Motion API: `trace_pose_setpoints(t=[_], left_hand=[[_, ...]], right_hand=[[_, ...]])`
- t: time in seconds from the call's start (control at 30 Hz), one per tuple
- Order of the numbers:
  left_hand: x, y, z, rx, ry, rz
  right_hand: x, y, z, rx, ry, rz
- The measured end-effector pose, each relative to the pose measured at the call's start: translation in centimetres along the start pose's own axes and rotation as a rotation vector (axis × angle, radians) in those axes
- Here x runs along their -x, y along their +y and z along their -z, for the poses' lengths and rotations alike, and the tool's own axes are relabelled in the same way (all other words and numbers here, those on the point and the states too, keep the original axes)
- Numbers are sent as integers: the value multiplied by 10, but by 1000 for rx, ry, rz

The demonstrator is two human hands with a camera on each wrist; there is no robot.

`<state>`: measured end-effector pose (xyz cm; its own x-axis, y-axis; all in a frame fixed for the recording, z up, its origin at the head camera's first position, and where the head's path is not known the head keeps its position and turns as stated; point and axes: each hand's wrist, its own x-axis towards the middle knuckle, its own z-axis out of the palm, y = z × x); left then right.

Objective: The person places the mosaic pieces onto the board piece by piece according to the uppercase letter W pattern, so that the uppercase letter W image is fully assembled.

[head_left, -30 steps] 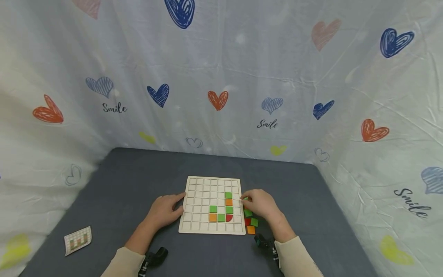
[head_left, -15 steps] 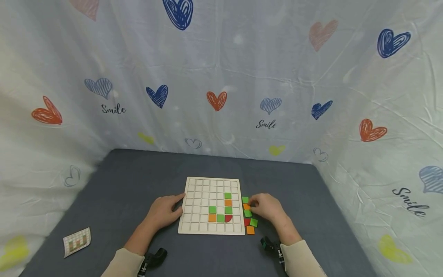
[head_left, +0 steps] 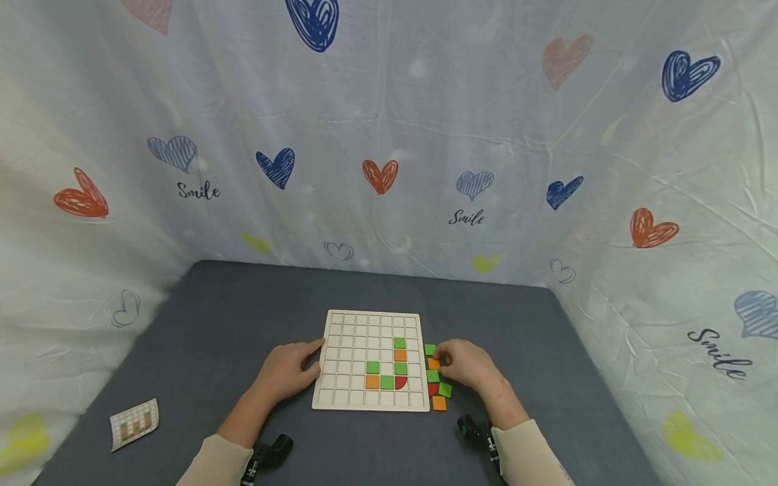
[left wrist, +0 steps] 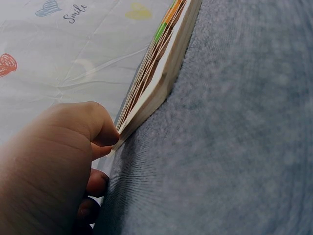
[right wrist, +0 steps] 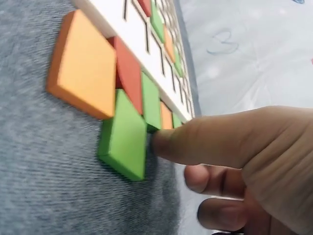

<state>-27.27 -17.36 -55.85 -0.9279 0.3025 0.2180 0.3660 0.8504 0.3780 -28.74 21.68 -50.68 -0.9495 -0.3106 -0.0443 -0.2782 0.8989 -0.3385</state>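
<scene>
Left hand (head_left: 290, 369), finger and thumb spread, touches the board (head_left: 348, 351) to its right. Right hand (head_left: 467, 363): fingers bent by an orange tile (head_left: 433, 363), grip unclear. Curtain (head_left: 377, 101) beyond both hands reads "Smile".

In the head view, the white cloth (head_left: 425, 101) carries black cursive lettering three times: a left "Smile" (head_left: 198, 191) and a middle "Smile" (head_left: 467, 217), both nearly level, and a far-right "Smile" (head_left: 720, 356) that slopes down toward its end. The left wrist view also shows "Smile" (left wrist: 74, 13) on the cloth, its letters climbing steeply to the right.
</scene>
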Motion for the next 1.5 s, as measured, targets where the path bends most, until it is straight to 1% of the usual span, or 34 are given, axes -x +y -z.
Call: trace_pose_setpoints(t=[0.2,0.33,0.47,0.57,0.77,0.87,0.93,1.03,1.1,1.27,1.37,1.5], left_hand=[[-1,0,0,-7,5,2],[-1,-1,-1,-4,5,3],[-1,-1,-1,0,1,1],[-1,-2,-1,-5,2,-1],[-1,-2,-1,-5,6,0],[0,-1,-1,-7,11,2],[0,-1,-1,-6,10,5],[0,0,0,-6,8,7],[0,0,0,-4,1,7],[0,1,0,-3,-6,10],[0,1,0,-4,-2,11],[0,1,0,0,8,8]], right_hand=[[0,-3,4,-1,-33,-42],[-1,-3,5,1,-15,-51],[-3,-6,9,-23,15,-45],[-4,-12,12,-60,33,-42],[-8,-28,15,-200,64,-11],[-12,-39,16,-232,67,12],[-15,-46,15,-244,54,16],[-19,-55,13,-242,31,43],[-22,-61,12,-218,16,71],[-29,-75,5,-108,-19,150],[-33,-83,0,-82,-63,171],[-39,-93,-4,-72,-111,177]])
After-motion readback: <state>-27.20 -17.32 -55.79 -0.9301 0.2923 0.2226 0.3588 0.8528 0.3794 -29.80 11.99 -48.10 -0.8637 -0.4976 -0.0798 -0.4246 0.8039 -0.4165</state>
